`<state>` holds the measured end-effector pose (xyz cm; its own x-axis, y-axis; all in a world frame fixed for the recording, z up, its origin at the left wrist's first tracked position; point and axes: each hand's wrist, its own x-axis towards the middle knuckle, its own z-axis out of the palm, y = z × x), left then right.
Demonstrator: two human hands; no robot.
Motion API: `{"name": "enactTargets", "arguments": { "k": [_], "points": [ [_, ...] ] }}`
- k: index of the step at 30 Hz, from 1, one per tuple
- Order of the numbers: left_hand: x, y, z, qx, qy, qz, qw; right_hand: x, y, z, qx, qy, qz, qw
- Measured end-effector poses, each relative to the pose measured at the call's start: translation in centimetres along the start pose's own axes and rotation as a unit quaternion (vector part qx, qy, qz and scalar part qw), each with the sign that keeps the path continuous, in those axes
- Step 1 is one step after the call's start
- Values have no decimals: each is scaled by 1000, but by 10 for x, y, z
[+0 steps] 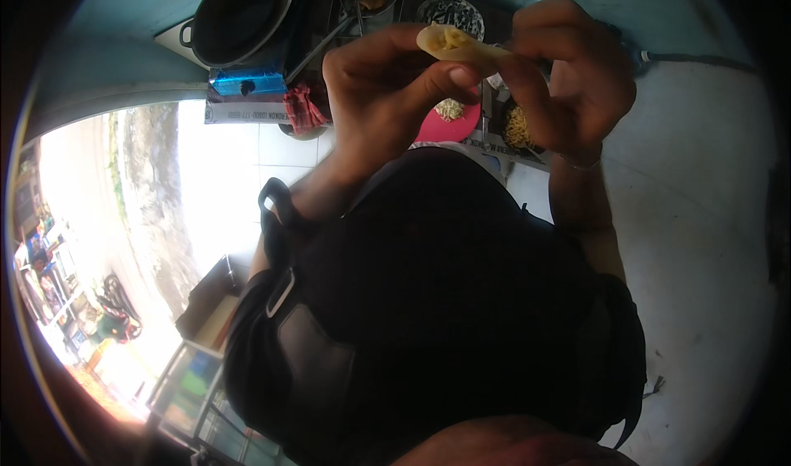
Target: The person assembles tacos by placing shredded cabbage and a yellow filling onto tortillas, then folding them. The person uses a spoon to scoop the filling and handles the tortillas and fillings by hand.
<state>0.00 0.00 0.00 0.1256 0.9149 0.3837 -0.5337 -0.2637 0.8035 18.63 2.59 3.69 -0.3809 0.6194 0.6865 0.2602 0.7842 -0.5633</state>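
Above a pink plate [439, 130], the left hand [375, 95] pinches a pale wrapper [476, 52] by its open end while the right hand [573, 87] holds the other end, and a light, even grip would likely keep its yellow filling [453, 37] in.

Seen from the filled wrapper [449, 46], the worktop [239, 113] carries a wok [245, 17] at nine o'clock, a bowl [479, 23] at twelve, a food pile [517, 128] at five, a heap [450, 110] on a plate [466, 123] at six, a cloth [304, 110] at eight.
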Motion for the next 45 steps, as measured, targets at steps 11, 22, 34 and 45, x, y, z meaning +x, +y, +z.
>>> {"name": "enactTargets", "arguments": {
  "k": [11, 22, 34, 45],
  "points": [
    [-1, -19, -11, 45, -16, -61, 997, 1, 4, 6, 28, -15, 38, 999],
    [-111, -140, -170, 353, 97, -298, 882, -108, 117, 72, -96, -97, 211, 968],
    [-208, -197, -190, 534, -36, -310, 786, -247, 225, 223, -164, -220, 436, 857],
    [-202, -191, -197, 432, -1, -455, 779, -251, 288, 239, -175, -280, 365, 870]
  ]
}}
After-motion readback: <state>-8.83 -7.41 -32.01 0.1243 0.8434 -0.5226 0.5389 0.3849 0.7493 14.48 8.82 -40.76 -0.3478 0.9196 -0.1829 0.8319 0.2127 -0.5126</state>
